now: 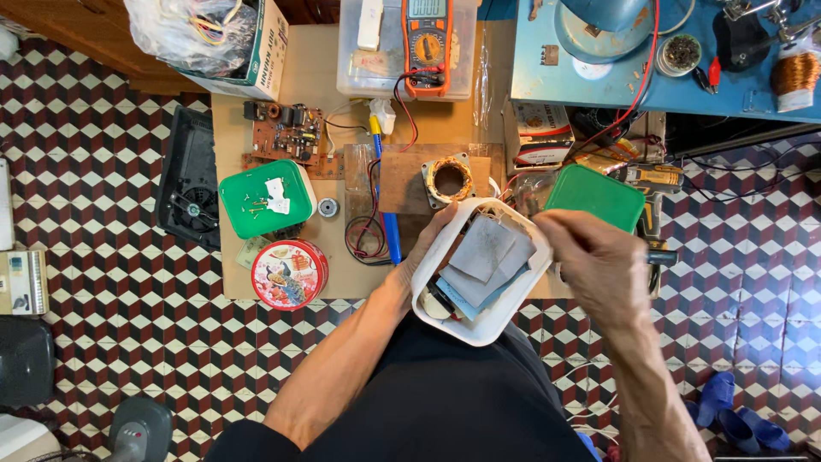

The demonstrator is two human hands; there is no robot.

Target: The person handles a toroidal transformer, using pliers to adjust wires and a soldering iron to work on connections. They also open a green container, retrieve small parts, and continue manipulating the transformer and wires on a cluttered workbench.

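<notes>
Left hand (428, 248) gripping white plastic tub (479, 325) w/ grey sheets (483, 252), right hand (599, 265) loosely curled at rim, grasp unclear.

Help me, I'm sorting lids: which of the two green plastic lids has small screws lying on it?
The green lid on the left, beside the round red tin; it carries screws and paper scraps. The other green lid, behind the right hand, is bare.
</notes>
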